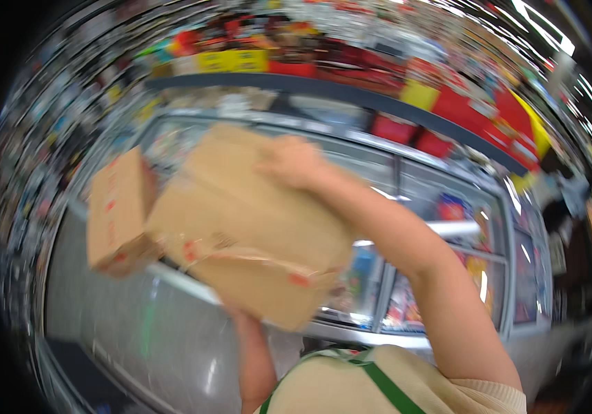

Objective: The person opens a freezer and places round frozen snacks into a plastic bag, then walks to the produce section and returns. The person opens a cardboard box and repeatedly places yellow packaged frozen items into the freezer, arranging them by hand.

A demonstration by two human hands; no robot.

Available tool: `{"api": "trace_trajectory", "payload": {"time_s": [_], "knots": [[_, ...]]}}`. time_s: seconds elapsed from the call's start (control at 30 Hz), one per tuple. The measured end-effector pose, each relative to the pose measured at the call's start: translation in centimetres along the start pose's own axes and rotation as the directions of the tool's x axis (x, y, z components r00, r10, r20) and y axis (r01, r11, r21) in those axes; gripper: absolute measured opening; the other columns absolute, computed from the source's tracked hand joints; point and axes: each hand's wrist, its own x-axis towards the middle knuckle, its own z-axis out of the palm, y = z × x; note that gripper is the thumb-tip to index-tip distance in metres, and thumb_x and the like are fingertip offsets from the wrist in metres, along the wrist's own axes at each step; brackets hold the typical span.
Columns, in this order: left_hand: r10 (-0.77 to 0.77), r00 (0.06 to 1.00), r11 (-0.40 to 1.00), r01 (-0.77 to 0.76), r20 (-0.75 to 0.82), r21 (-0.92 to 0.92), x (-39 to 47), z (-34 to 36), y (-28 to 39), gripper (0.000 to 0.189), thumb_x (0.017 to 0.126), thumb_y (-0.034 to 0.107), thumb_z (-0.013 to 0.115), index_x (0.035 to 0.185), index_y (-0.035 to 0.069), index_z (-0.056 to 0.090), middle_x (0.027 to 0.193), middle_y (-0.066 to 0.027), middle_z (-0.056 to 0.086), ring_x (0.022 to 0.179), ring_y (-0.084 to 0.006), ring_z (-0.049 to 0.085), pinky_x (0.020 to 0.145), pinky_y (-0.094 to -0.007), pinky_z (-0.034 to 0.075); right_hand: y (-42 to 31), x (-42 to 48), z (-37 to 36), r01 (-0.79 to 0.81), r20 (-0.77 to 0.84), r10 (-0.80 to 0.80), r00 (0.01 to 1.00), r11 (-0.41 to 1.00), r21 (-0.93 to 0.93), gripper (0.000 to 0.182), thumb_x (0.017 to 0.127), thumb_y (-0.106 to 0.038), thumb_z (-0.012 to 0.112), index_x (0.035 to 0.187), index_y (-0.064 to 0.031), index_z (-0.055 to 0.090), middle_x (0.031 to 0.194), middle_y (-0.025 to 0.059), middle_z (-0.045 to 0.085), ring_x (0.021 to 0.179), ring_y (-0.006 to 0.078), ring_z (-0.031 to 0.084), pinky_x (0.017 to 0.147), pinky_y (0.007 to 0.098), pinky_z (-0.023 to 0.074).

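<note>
A large brown cardboard box (259,207), tilted, is held in front of my body above glass-topped freezers. My right hand (293,160) lies on its upper far side, fingers curled at the box; blur hides the exact grip. My left forearm reaches up under the near lower edge, where my left hand (239,308) is mostly hidden behind the box. Red marks and clear tape show on the near face. A second, smaller cardboard box (120,212) stands to the left, touching or very near the large one.
Chest freezers with sliding glass lids (446,207) hold colourful packages. Behind them runs a shelf edge (296,80) with red and yellow goods. Grey floor (187,341) shows at the lower left, with a dark-topped unit (83,372) beside it. Stocked shelves blur along the left.
</note>
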Motion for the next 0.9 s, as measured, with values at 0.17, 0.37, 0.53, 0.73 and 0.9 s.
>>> {"api": "trace_trajectory", "payload": {"time_s": [0.17, 0.37, 0.53, 0.73, 0.9], "knots": [[0.072, 0.994, 0.997, -0.073, -0.082, -0.002, -4.4, 4.7, 6.4, 0.046, 0.094, 0.041, 0.030, 0.120, 0.006, 0.042, 0.114, -0.0069, 0.048, 0.102, -0.0204, 0.050, 0.085, -0.0349, 0.043, 0.8, -5.4, -3.1, -0.003, -0.127, 0.034, 0.991, 0.972, 0.236, 0.041, 0.083, -0.037, 0.051, 0.110, -0.0053, 0.053, 0.115, 0.0174, 0.046, 0.110, 0.0336, 0.043, 0.089, 0.0444, 0.0380], [0.152, 0.982, 0.983, -0.139, -0.111, 0.118, -7.5, 4.7, 5.3, 0.047, 0.094, 0.039, 0.027, 0.122, 0.004, 0.041, 0.121, -0.0094, 0.046, 0.108, -0.0231, 0.047, 0.092, -0.0361, 0.038, 14.8, -20.6, 1.3, -0.092, -0.610, 0.100, 0.786, 0.995, 0.045, 0.026, 0.070, 0.001, 0.055, 0.096, 0.0001, 0.056, 0.099, 0.0143, 0.056, 0.092, 0.0330, 0.053, 0.078, 0.0395, 0.0432], [0.145, 0.988, 0.899, -0.110, -0.050, 0.424, -9.3, 1.5, 2.7, 0.054, 0.090, 0.043, 0.033, 0.128, 0.004, 0.036, 0.126, -0.0110, 0.043, 0.113, -0.0254, 0.044, 0.093, -0.0373, 0.036, 27.8, -33.9, 8.5, -0.602, -0.158, 0.581, 0.798, 0.770, -0.211, 0.045, 0.068, -0.008, 0.062, 0.113, -0.0077, 0.051, 0.122, 0.0141, 0.045, 0.116, 0.0319, 0.041, 0.092, 0.0491, 0.0355], [-0.374, 0.853, 0.780, 0.501, -0.364, 0.375, -16.1, 2.7, -1.8, 0.048, 0.088, 0.038, 0.042, 0.123, 0.006, 0.041, 0.121, -0.0128, 0.047, 0.108, -0.0273, 0.047, 0.083, -0.0355, 0.041, 38.2, -35.8, 7.9, -0.595, 0.007, 0.661, 0.751, 0.681, -0.426, 0.055, 0.072, -0.012, 0.061, 0.123, -0.0149, 0.043, 0.124, 0.0084, 0.043, 0.128, 0.0289, 0.028, 0.098, 0.0596, 0.0241], [-0.526, 0.788, 0.670, 0.616, -0.320, 0.414, -20.4, 6.1, -4.6, 0.030, 0.087, 0.026, 0.050, 0.107, 0.004, 0.052, 0.099, -0.0099, 0.058, 0.090, -0.0229, 0.054, 0.075, -0.0338, 0.044, 43.7, -36.4, 6.6, -0.623, 0.250, 0.702, 0.667, 0.710, -0.329, 0.049, 0.065, -0.016, 0.066, 0.112, -0.0118, 0.053, 0.117, 0.0096, 0.051, 0.114, 0.0263, 0.047, 0.095, 0.0560, 0.0309]]}}
